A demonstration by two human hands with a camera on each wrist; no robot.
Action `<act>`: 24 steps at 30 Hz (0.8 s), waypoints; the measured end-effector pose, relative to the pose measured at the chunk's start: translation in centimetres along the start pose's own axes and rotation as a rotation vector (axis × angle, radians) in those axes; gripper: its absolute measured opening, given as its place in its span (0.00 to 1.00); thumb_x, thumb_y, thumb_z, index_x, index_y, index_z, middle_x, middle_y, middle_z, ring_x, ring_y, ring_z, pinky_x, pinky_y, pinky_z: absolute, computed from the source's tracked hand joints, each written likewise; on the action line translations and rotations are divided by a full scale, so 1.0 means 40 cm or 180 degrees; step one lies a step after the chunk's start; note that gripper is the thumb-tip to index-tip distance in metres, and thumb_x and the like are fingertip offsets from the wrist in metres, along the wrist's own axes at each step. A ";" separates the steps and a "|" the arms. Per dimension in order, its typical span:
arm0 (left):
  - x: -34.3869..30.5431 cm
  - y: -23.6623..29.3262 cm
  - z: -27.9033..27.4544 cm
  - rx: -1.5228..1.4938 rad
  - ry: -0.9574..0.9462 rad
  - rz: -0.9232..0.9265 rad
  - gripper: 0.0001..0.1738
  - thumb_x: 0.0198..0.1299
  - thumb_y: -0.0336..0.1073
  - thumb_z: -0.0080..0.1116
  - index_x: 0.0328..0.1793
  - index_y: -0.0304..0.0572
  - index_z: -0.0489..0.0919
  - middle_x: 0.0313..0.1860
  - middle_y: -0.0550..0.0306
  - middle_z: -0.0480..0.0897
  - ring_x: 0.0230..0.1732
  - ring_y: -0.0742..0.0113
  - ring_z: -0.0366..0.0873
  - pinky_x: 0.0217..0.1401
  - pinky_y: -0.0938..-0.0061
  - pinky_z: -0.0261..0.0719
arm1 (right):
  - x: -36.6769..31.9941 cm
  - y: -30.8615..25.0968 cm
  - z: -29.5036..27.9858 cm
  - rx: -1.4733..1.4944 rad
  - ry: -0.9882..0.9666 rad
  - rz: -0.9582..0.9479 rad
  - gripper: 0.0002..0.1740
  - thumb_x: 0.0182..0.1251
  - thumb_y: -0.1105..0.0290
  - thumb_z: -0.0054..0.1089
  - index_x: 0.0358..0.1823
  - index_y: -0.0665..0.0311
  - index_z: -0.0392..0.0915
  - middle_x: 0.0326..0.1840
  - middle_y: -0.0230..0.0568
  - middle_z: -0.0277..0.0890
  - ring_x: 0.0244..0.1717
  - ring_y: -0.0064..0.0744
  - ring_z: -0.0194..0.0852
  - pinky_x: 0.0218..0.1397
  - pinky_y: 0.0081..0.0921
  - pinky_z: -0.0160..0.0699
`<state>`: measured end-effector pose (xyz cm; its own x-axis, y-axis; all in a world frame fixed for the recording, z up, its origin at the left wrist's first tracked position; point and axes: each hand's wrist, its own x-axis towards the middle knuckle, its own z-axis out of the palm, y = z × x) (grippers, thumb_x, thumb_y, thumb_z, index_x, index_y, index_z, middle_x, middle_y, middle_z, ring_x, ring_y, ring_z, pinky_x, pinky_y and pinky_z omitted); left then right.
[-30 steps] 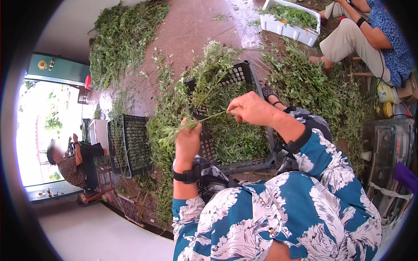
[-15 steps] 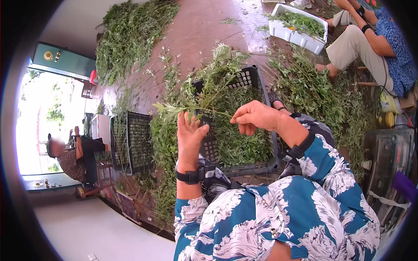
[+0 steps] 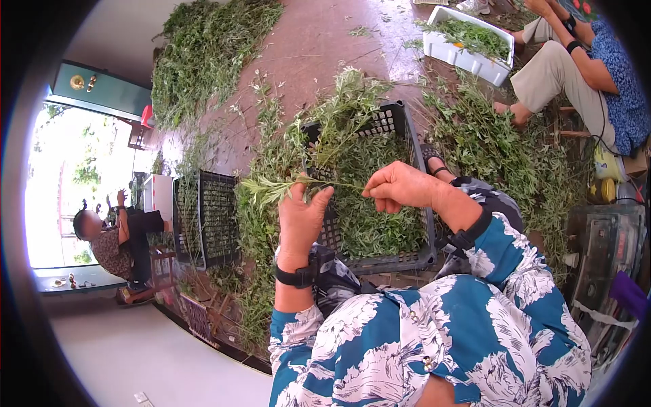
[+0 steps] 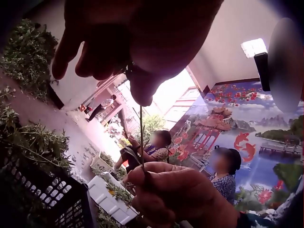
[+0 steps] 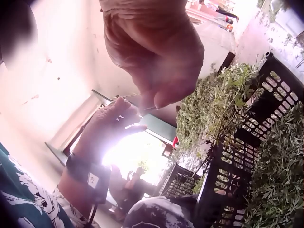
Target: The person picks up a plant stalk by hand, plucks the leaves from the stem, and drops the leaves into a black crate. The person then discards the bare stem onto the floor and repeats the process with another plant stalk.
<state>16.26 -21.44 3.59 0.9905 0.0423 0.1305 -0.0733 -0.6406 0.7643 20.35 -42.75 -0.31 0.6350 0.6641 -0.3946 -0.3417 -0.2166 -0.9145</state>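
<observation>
While right hand (image 3: 407, 184) pinches thin stem (image 3: 347, 184), left hand (image 3: 300, 224) touching it, thumb parted, hard tug could snap it.

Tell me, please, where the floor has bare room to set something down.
The reddish floor between the big plant pile and the white box is mostly bare, with a few loose sprigs. Both sides of the black crate are crowded with leafy stems.

The right hand (image 3: 401, 188) pinches the bare end of a leafy stem (image 3: 347, 184) — the left hand (image 3: 300, 220) touches it nearer the leaves. Below sits a black crate (image 3: 428, 234) of greens (image 3: 380, 227); a white box (image 3: 468, 61) stands farther off.
</observation>
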 end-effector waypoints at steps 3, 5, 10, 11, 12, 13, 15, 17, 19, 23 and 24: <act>0.001 -0.004 0.006 0.0280 -0.0090 -0.0079 0.19 0.53 0.43 0.60 0.39 0.32 0.75 0.29 0.44 0.79 0.30 0.50 0.76 0.34 0.64 0.72 | -0.001 -0.003 0.002 -0.0030 0.0022 0.0036 0.12 0.63 0.70 0.48 0.43 0.69 0.76 0.24 0.36 0.77 0.20 0.19 0.72 0.25 0.17 0.74; 0.001 -0.024 0.018 0.0793 0.0064 0.0155 0.18 0.55 0.44 0.58 0.37 0.32 0.75 0.29 0.41 0.78 0.30 0.45 0.75 0.32 0.61 0.71 | -0.001 -0.003 0.003 -0.0048 0.0049 0.0052 0.12 0.63 0.70 0.48 0.43 0.69 0.76 0.24 0.35 0.77 0.20 0.18 0.72 0.25 0.16 0.74; 0.003 -0.048 0.033 0.1173 0.0297 0.0625 0.14 0.60 0.40 0.50 0.33 0.34 0.75 0.29 0.40 0.77 0.30 0.41 0.73 0.31 0.56 0.69 | 0.002 0.004 0.003 -0.0121 0.0113 0.0052 0.12 0.63 0.69 0.48 0.43 0.68 0.76 0.23 0.35 0.77 0.20 0.18 0.72 0.25 0.16 0.74; 0.003 -0.052 0.035 0.1261 0.0410 0.0916 0.14 0.61 0.39 0.49 0.32 0.34 0.75 0.29 0.40 0.77 0.30 0.41 0.73 0.31 0.56 0.69 | 0.002 0.004 0.003 -0.0136 0.0126 0.0045 0.12 0.63 0.69 0.48 0.43 0.68 0.76 0.23 0.35 0.77 0.20 0.18 0.72 0.25 0.16 0.74; 0.002 -0.052 0.035 0.1161 0.0290 0.0716 0.14 0.61 0.39 0.49 0.32 0.34 0.75 0.28 0.41 0.77 0.29 0.44 0.73 0.30 0.58 0.69 | 0.000 0.002 0.003 -0.0153 0.0140 0.0037 0.12 0.63 0.69 0.48 0.43 0.68 0.76 0.23 0.35 0.76 0.20 0.18 0.72 0.25 0.16 0.74; 0.001 -0.051 0.034 0.1059 0.0170 0.0517 0.14 0.61 0.39 0.49 0.32 0.34 0.75 0.27 0.42 0.77 0.28 0.46 0.73 0.30 0.60 0.69 | -0.001 0.002 0.003 -0.0171 0.0156 0.0030 0.12 0.63 0.69 0.48 0.43 0.68 0.76 0.23 0.35 0.76 0.20 0.18 0.71 0.25 0.16 0.74; 0.000 -0.035 0.028 0.0784 -0.0112 0.0018 0.15 0.61 0.40 0.49 0.31 0.34 0.76 0.24 0.45 0.76 0.25 0.54 0.72 0.30 0.66 0.68 | -0.001 0.002 0.003 -0.0195 0.0128 0.0002 0.12 0.63 0.69 0.48 0.42 0.69 0.77 0.23 0.34 0.76 0.20 0.18 0.71 0.25 0.17 0.74; 0.001 0.006 0.013 0.0442 -0.0439 -0.0582 0.16 0.62 0.41 0.50 0.30 0.33 0.76 0.21 0.50 0.75 0.22 0.64 0.69 0.29 0.72 0.67 | 0.000 0.003 0.003 -0.0205 0.0123 -0.0017 0.12 0.63 0.69 0.48 0.42 0.69 0.77 0.23 0.34 0.76 0.20 0.18 0.71 0.25 0.17 0.73; -0.002 -0.032 0.018 -0.0155 -0.0274 -0.0527 0.17 0.62 0.42 0.50 0.30 0.33 0.77 0.19 0.55 0.73 0.22 0.71 0.65 0.28 0.75 0.65 | 0.001 0.005 0.003 -0.0202 0.0144 -0.0027 0.12 0.63 0.70 0.49 0.41 0.69 0.77 0.22 0.34 0.76 0.20 0.18 0.71 0.25 0.17 0.73; -0.007 -0.067 0.022 -0.0559 -0.0187 -0.0477 0.17 0.61 0.42 0.51 0.28 0.34 0.77 0.18 0.68 0.72 0.21 0.79 0.62 0.24 0.79 0.61 | 0.001 0.003 -0.010 -0.0133 0.0333 -0.0147 0.12 0.62 0.71 0.48 0.41 0.69 0.77 0.23 0.36 0.77 0.20 0.21 0.72 0.25 0.19 0.73; -0.007 -0.067 0.024 -0.0429 -0.0166 -0.0539 0.17 0.61 0.42 0.51 0.29 0.33 0.77 0.18 0.64 0.72 0.21 0.77 0.63 0.25 0.78 0.62 | 0.004 0.006 -0.010 -0.0170 0.0398 -0.0189 0.12 0.62 0.71 0.48 0.41 0.69 0.77 0.22 0.37 0.77 0.20 0.21 0.72 0.25 0.20 0.73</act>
<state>16.27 -20.48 0.91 0.9944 0.0986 -0.0372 0.0833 -0.5194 0.8504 20.65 -42.99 -0.62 0.7354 0.5834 -0.3447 -0.2658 -0.2195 -0.9387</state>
